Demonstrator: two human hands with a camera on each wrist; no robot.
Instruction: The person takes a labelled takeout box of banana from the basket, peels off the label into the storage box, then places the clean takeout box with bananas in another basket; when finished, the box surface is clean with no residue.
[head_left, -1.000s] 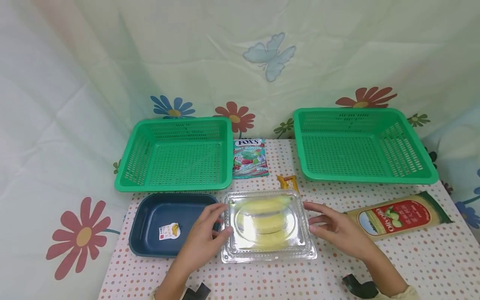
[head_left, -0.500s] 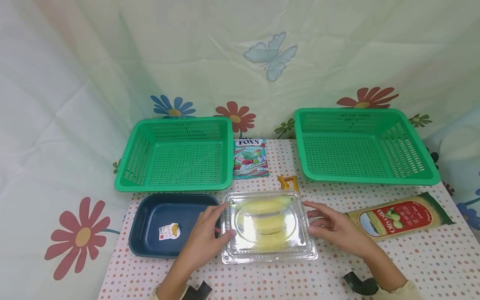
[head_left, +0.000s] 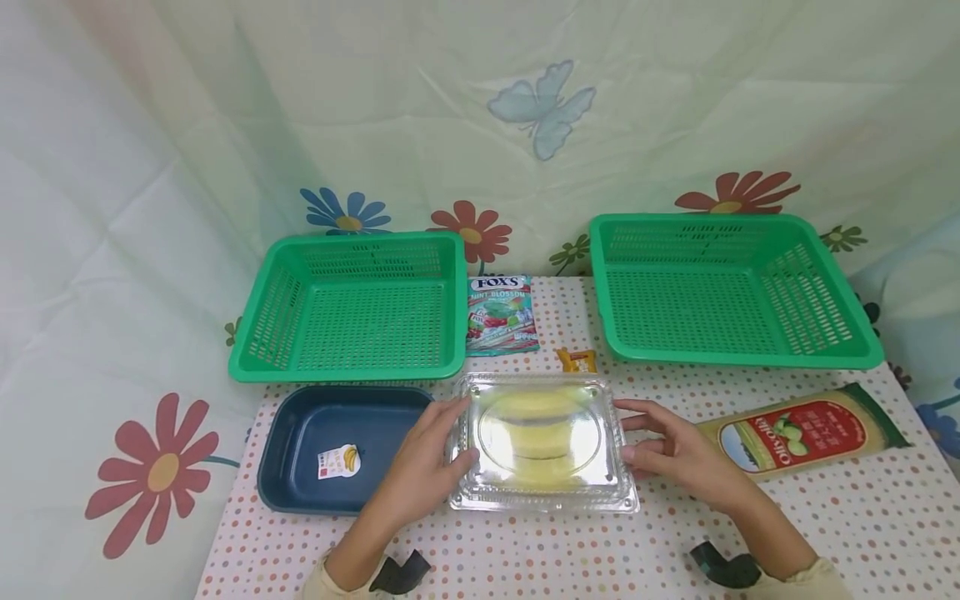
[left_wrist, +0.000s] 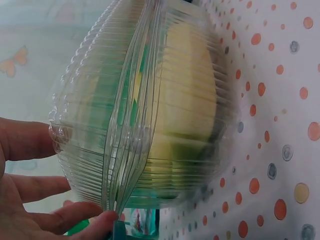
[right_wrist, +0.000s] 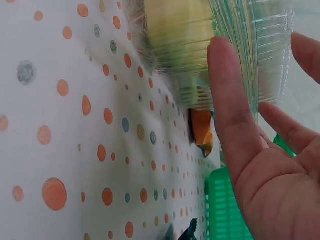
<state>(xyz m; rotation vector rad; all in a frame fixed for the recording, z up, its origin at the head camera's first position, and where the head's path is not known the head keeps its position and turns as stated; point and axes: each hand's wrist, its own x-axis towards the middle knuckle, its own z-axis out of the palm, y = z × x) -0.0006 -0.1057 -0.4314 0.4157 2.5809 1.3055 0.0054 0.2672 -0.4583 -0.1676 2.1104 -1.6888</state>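
at 9 o'clock from the middle lies a dark blue tray (head_left: 300, 454) bearing a small banana sticker (head_left: 338, 462), its near-left corner just by the table edge (head_left: 225, 533). behind it, at 10 o'clock, stands a green slotted basket (head_left: 258, 329). the left hand (head_left: 420, 467) grips the left rim of a clear clamshell box (head_left: 542, 492) holding yellow bananas (head_left: 536, 404) — thumb curled on the lid, fingers under the rim; the box looks raised off the dotted cloth, at the table's centre. at 12 o'clock a sweets bag (head_left: 501, 317) reads "fox's", a small orange wrapper (head_left: 576, 360) just behind the box. the right hand (head_left: 675, 454) presses the right rim with straight, spread fingers. open dotted cloth lies at 6 o'clock. at 3 o'clock a packet (head_left: 802, 429) reads "oliv oila" sideways; at 2 o'clock a second green basket (head_left: 862, 333) overhangs the right edge.
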